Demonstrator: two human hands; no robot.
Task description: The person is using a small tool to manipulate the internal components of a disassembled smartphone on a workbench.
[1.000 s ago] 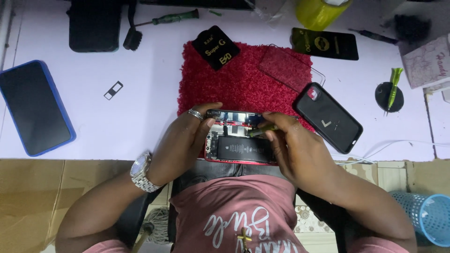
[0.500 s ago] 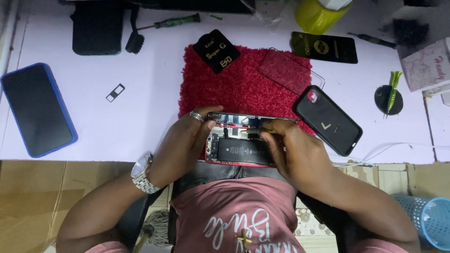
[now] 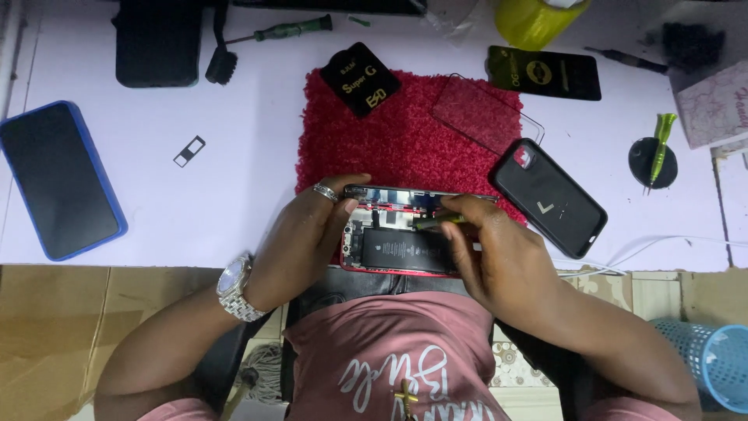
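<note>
An opened red phone (image 3: 399, 251) lies at the near edge of a red fuzzy mat (image 3: 405, 132), its black battery and inner parts showing. Its screen panel (image 3: 413, 195) stands lifted along the far side. My left hand (image 3: 308, 234), with a ring and a wristwatch, grips the phone's left end and props the screen. My right hand (image 3: 499, 257) holds a small green-handled screwdriver (image 3: 436, 221) with its tip inside the phone near the top edge.
A blue-cased phone (image 3: 58, 179) lies at the left. A black phone case (image 3: 557, 197) sits right of the mat. A clear glass sheet (image 3: 479, 113), black packets (image 3: 362, 78), a SIM tray (image 3: 189, 150), a green screwdriver (image 3: 284, 31) and a blue basket (image 3: 713, 362) surround it.
My right hand has shifted slightly, bringing the screwdriver tip into the upper part of the open phone. The left hand keeps its hold.
</note>
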